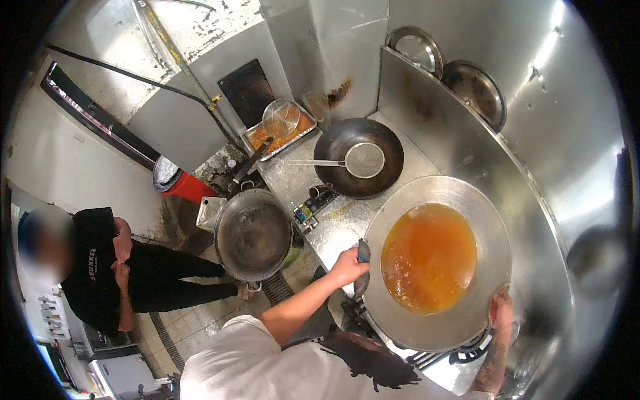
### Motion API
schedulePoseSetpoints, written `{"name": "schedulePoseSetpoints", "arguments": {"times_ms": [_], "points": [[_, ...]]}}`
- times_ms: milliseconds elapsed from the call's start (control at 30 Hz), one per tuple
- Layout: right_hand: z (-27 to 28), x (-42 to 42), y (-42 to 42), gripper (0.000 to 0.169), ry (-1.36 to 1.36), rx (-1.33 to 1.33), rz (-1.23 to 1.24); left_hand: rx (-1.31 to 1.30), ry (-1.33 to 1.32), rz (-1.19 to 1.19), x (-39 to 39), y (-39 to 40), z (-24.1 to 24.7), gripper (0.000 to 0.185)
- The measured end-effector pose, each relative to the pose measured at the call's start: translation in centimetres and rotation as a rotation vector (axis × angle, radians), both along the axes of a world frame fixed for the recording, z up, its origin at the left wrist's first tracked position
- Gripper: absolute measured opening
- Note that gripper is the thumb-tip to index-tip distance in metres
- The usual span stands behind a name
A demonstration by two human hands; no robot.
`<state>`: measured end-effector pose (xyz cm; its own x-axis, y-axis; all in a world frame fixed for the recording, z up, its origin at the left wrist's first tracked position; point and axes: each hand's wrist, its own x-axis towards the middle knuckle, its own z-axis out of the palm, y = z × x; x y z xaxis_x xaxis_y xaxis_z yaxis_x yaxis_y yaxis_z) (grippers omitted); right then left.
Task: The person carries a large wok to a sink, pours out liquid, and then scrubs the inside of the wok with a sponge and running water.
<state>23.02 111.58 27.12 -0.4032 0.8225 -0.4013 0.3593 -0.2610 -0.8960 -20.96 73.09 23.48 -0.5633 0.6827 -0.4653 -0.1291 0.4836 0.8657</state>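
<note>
A large, wide metal wok [435,332] sits before me over the stove, with orange-brown liquid [430,260] pooled in its bottom. My left hand [350,267] grips its left side, with a dark pad or cloth [362,285] between my fingers and the metal. On the lower right rim, my right hand [500,307] is closed around the edge, and its fingertips are partly hidden. Behind this wok, a smaller dark wok [330,140] stands on the counter. A round fine-mesh strainer [365,160] lies across it.
Behind, a foil tray [286,153] holds orange-brown crumbs beneath a wire skimmer [281,118]. A two-handled pan [254,235] stands left of the steel counter [285,175]. Burner grates [425,359] show below the wok. Another person [95,270] stands at left. Lids [475,92] lean behind the splashback.
</note>
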Motion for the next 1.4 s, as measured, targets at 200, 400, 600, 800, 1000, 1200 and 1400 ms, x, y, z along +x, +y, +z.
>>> {"name": "schedulePoseSetpoints", "arguments": {"times_ms": [200,400,600,800,1000,1200,1400], "points": [[1.5,-1.2,2.0,0.003,-0.091,0.067,0.027,0.169,0.069,0.055,0.6,-1.3,0.7,0.027],[5.3,-2.9,1.4,0.008,-0.198,0.066,0.121,0.14,0.104,0.124,1.3,-2.8,2.6,0.02],[7.2,-5.9,0.3,0.011,-0.19,0.048,0.133,0.242,0.03,0.147,0.8,-4.3,1.4,0.025],[7.4,-6.1,1.6,0.009,-0.163,0.027,0.166,0.191,0.062,0.176,0.4,-5.2,2.3,0.028],[9.2,-9.9,0.4,0.009,-0.179,0.049,0.138,0.298,-0.153,0.271,0.0,-5.9,2.2,0.02],[10.8,-11.3,1.7,0.015,-0.253,0.077,0.225,0.376,-0.17,0.281,-1.4,-7.0,1.2,0.018],[12.3,-15.0,1.7,0.015,-0.206,0.067,0.283,0.478,-0.285,0.355,-2.5,-7.5,3.3,0.018]]}}
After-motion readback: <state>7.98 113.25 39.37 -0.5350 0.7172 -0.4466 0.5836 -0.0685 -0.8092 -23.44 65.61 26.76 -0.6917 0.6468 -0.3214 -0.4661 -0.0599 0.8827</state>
